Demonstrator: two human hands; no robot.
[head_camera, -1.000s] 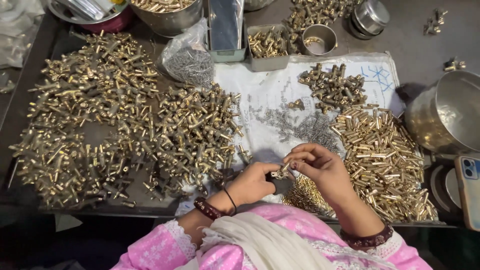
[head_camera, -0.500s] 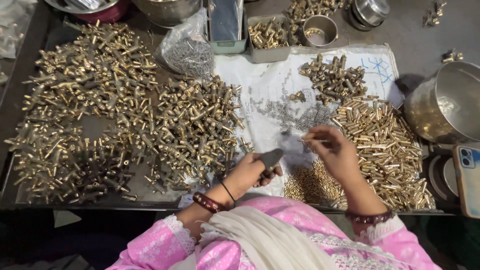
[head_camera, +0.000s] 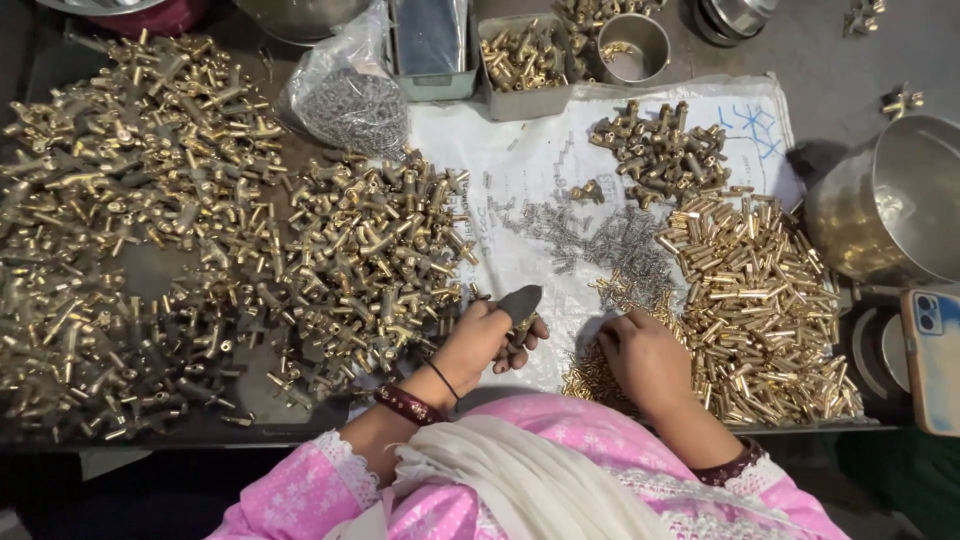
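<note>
- The left hand (head_camera: 483, 340) is closed around a small dark tool (head_camera: 519, 302), gripping it near the front edge of the table (head_camera: 830, 80).
- The small dark tool has a flat, tapered, blade-like end. Its long axis runs from the fist up and to the right, and the tip points away from the person toward the white sheet (head_camera: 520, 160).
- The right hand (head_camera: 645, 360) lies palm down with its fingers curled and pointing up-left onto a small heap of brass bits (head_camera: 590, 378) at the sheet's near edge; whether it pinches a piece I cannot tell.
- Just right of that hand is a wide pile of short brass tubes (head_camera: 770, 300), lying in many directions.
- Thin grey metal pins (head_camera: 610, 235) are scattered on the sheet, beyond both hands.
- A smaller cluster of brass fittings (head_camera: 665, 150) sits at the sheet's far side.
- Left of the left hand spreads a large heap of T-shaped brass fittings (head_camera: 200, 230), covering most of the table's left half.
- A clear bag of grey pins (head_camera: 345, 100) rests at the far edge, with a steel pot (head_camera: 890, 200) on the right and a phone (head_camera: 935, 355) below it.
</note>
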